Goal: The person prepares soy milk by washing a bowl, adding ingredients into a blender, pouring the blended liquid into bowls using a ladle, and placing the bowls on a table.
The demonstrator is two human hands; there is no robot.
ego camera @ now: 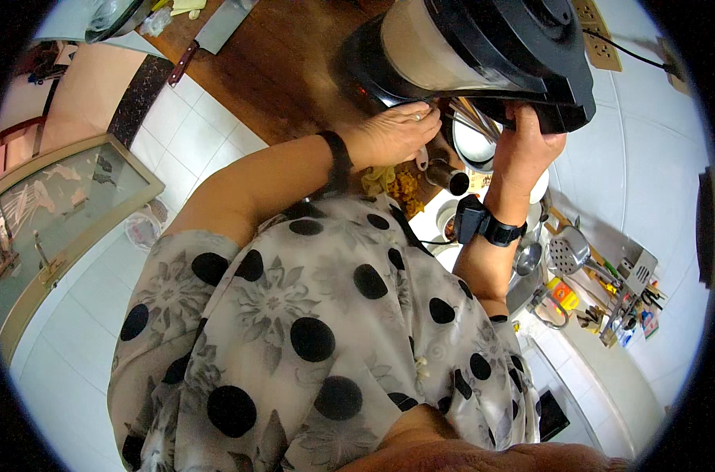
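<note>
My right hand is closed on the handle of a black-lidded blender jug at the top right. The jug holds a pale, creamy content, and its black base shows a small red light. My left hand, with a ring, is at the near edge of the base, its palm and fingertips partly hidden; whether it holds anything is not clear. A light-coloured handle shows just below it. Close by are a metal cylinder and a heap of yellow-orange food bits.
A cleaver lies on the wooden table at upper left. Chopsticks rest over a white bowl beneath the jug. Wall sockets with a black cord are at upper right. A slotted skimmer and other utensils stand at right.
</note>
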